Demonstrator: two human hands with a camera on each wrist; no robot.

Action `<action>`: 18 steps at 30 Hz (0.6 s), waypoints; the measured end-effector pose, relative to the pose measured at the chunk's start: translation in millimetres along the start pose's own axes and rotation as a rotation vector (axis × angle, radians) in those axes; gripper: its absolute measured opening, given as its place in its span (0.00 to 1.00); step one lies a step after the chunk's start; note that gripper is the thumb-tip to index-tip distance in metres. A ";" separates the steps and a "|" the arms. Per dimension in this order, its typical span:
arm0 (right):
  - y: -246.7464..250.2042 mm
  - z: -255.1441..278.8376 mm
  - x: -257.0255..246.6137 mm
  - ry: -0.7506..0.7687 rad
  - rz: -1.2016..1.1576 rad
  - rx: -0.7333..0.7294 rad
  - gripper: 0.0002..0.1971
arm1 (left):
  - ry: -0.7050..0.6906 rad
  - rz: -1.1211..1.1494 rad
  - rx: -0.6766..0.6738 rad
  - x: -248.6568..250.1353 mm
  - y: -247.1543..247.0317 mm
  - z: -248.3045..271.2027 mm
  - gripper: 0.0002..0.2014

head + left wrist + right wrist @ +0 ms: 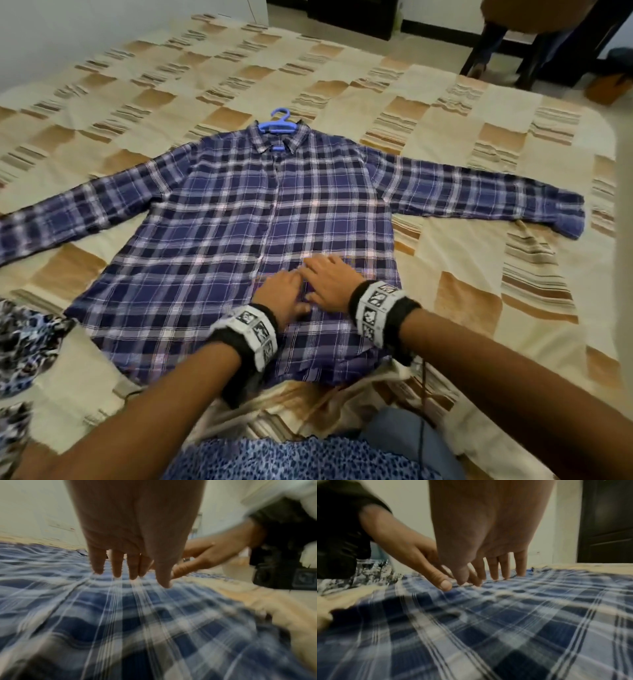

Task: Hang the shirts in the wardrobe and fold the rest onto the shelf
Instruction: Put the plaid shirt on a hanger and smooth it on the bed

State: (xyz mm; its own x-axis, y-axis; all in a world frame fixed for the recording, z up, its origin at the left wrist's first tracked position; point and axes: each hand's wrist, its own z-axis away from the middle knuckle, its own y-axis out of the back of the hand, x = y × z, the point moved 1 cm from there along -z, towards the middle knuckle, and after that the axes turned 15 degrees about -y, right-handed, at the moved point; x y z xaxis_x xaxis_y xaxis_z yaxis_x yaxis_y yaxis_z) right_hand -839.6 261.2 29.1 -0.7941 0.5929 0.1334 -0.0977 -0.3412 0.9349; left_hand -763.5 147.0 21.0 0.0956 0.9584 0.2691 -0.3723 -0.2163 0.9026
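Observation:
A blue plaid shirt [239, 219] lies spread front-up on the bed with both sleeves out to the sides. A blue plastic hanger [278, 127] sits inside its collar, hook pointing away from me. My left hand [284, 291] and right hand [325, 277] lie flat side by side on the lower middle of the shirt, fingers straight, pressing the cloth. In the left wrist view my left hand [130, 574] touches the shirt [120, 615] with straight fingertips. The right wrist view shows my right hand [488, 577] the same way on the shirt [505, 615], the left hand beside it.
The bed carries a beige and brown patchwork cover [445, 113]. A blue and black patterned garment [24, 346] lies at the left edge. Dark furniture legs [534, 58] stand beyond the far right corner; a dark door [607, 520] is behind.

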 end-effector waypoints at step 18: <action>23.4 -78.5 77.8 -0.445 0.012 0.032 0.39 | 0.181 -0.042 0.146 -96.9 70.8 -85.8 0.21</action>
State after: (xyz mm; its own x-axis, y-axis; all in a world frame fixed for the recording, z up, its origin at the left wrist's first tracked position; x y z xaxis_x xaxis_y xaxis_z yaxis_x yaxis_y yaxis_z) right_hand -950.8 242.1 35.5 -0.4594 0.8473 0.2666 -0.0660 -0.3319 0.9410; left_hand -878.3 54.8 30.0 -0.0635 0.9821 0.1774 -0.2326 -0.1874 0.9544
